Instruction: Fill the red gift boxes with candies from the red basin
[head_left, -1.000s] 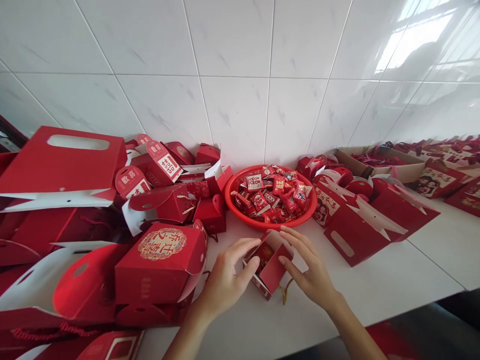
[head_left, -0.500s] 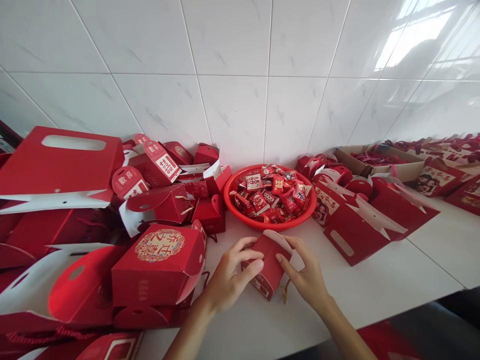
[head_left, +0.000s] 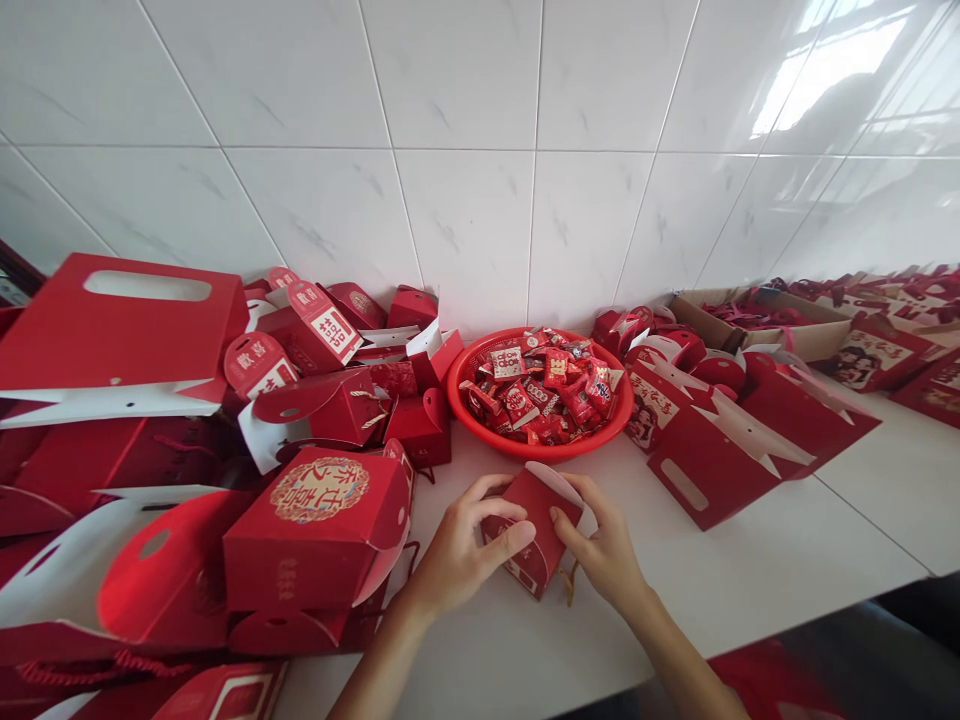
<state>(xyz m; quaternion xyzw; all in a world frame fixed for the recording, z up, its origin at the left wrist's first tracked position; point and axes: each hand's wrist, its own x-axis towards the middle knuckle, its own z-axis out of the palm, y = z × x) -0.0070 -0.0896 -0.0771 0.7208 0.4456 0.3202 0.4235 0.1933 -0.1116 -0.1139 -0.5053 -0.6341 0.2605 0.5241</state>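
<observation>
A small red gift box with a rounded flap raised at its far end rests on the white table between both hands. My left hand holds its left side, thumb over the near face. On the right side, my right hand grips it, with fingers behind the pale inner side of a flap. A gold cord hangs out beside the box, near my right palm. Just beyond stands a red plastic basket filled with wrapped sweets.
Red boxes are piled high on the left. To the right stand open red boxes, a cardboard box of red items and further red packages. A tiled wall rises behind the table.
Both hands have shifted very slightly on the box. My left thumb has moved a little right, and my right fingers have slid slightly left along the flap.
</observation>
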